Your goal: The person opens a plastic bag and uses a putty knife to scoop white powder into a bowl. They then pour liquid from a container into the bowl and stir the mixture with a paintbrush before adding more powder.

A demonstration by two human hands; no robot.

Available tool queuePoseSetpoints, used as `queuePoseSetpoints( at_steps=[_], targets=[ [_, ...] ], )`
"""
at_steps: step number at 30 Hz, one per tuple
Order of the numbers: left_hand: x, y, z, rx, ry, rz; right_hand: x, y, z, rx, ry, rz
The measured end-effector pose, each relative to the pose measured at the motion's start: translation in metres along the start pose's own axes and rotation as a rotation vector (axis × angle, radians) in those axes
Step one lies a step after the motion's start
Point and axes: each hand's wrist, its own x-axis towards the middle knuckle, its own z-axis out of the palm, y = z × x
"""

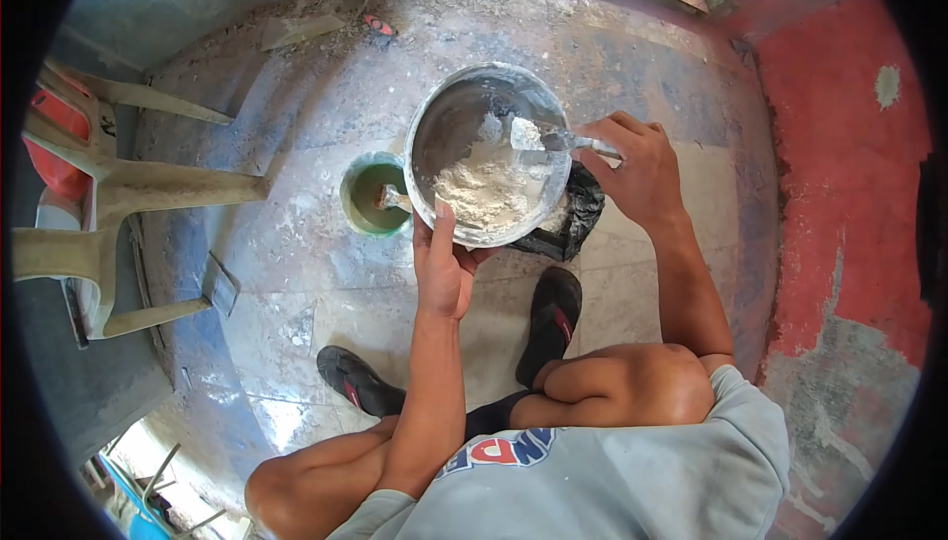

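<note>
My left hand (446, 271) grips a round bucket (423, 111) at its near left rim, thumb over the edge and fingers beneath. The bucket is tipped a little towards me. Pale powder (486, 192) lies heaped in its lower part, and grey residue coats the inside wall. From the right, my right hand (640, 170) is closed around the handle of a putty knife (561, 141). Its blade reaches over the rim into the bucket, with a clump of white powder (526, 133) at the tip. Some of the handle is hidden by my fingers.
Left of the bucket stands a green-rimmed container (353, 206) with murky liquid and a brush (392, 198). A black plastic bag (585, 216) lies behind the bucket's right side. A plastic chair (183, 188) is at left, a flat tool (222, 287) near its legs. A red wall (829, 125) bounds the right.
</note>
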Motion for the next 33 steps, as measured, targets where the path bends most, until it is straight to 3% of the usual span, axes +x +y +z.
queuePoseSetpoints(
  at_steps=[18, 24, 26, 27, 29, 33],
  targets=[
    [0.0, -0.003, 0.002, 0.017, -0.007, -0.015, 0.006, -0.007, 0.022, -0.07, 0.019, -0.083],
    [0.002, -0.007, -0.003, 0.082, -0.008, -0.009, 0.003, 0.002, 0.026, 0.012, -0.024, 0.018],
    [0.003, -0.007, -0.003, 0.05, -0.009, -0.023, 0.002, 0.005, 0.024, 0.352, -0.127, 0.151],
    [0.003, -0.005, -0.002, 0.049, -0.008, -0.022, 0.001, 0.005, 0.022, 0.352, -0.128, 0.149],
    [0.002, -0.002, 0.0, 0.033, 0.002, -0.012, -0.004, 0.002, 0.018, 0.098, -0.121, -0.078],
    [0.004, -0.002, -0.003, 0.023, 0.007, -0.008, -0.004, -0.003, 0.021, -0.027, 0.033, -0.209]
  ],
)
